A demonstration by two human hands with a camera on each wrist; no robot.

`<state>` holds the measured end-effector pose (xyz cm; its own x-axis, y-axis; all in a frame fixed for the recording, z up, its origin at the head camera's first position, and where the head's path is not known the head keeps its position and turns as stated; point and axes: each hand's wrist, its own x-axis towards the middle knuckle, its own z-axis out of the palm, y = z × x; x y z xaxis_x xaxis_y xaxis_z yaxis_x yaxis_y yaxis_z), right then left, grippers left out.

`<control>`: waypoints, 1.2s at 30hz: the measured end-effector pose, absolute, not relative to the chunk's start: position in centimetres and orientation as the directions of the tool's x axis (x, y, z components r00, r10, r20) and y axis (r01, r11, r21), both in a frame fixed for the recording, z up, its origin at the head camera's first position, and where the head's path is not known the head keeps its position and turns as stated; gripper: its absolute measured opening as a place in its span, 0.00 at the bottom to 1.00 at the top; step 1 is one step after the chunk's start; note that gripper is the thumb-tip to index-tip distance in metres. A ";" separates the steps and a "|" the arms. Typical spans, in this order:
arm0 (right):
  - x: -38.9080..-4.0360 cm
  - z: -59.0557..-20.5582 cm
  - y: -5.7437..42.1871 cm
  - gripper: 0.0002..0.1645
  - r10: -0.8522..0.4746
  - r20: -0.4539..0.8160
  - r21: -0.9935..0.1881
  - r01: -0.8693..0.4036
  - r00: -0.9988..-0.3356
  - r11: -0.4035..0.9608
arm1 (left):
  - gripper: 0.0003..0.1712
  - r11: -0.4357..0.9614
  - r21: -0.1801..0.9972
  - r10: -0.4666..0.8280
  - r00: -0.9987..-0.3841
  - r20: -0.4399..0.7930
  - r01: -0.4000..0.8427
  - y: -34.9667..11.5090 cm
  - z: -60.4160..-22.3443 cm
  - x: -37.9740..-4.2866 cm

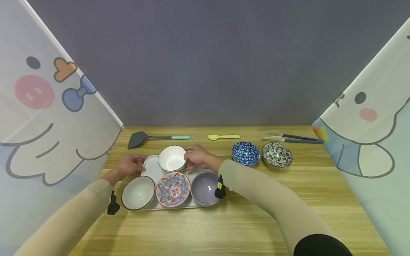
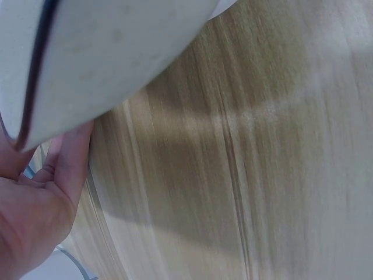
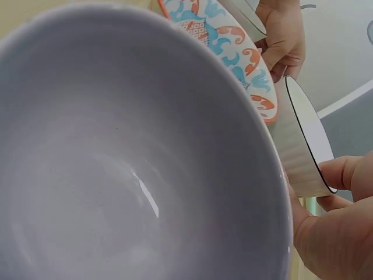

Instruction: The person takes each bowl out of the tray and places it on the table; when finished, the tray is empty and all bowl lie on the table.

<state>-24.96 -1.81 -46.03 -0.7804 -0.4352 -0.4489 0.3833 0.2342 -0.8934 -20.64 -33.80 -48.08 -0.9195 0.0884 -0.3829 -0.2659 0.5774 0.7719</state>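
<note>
My right hand (image 1: 196, 156) pinches the right rim of a white bowl (image 1: 172, 158) with a thin dark edge. In the right wrist view, the thumb is over the rim and fingers lie against the outside. That bowl is over the back of a white tray (image 1: 152, 167). My left hand (image 1: 129, 165) has its fingertips right at the tray's left edge. Along the tray's front stand another dark-rimmed white bowl (image 1: 138, 193), a red-and-blue patterned bowl (image 1: 173, 190) and a purple-grey bowl (image 1: 205, 188). The left white bowl partly hides the left hand in the left wrist view.
To the right stand a blue-and-white patterned bowl (image 1: 245, 153) and a black-and-white floral bowl (image 1: 277, 155). Along the back lie a spatula (image 1: 157, 137), a yellow spoon (image 1: 223, 137) and tongs (image 1: 293, 139). A grey panel (image 1: 217, 64) rises behind the wooden table (image 1: 192, 231).
</note>
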 end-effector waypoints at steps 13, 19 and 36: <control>-24.5 -43.8 0.0 0.39 -0.467 -0.429 -0.902 0.393 -0.773 0.177 | 0.33 0.583 0.774 0.103 -0.922 -0.373 -0.248 -33.6 -47.9 -20.5; -24.4 -42.8 1.7 0.39 -0.472 -0.425 -0.904 0.391 -0.772 0.174 | 0.33 0.589 0.771 0.112 -0.921 -0.374 -0.241 -33.8 -47.9 -20.6; -24.5 -38.6 10.5 0.38 -0.418 -0.413 -0.906 0.414 -0.809 0.094 | 0.33 0.599 0.765 0.107 -0.923 -0.369 -0.237 -33.6 -47.7 -20.5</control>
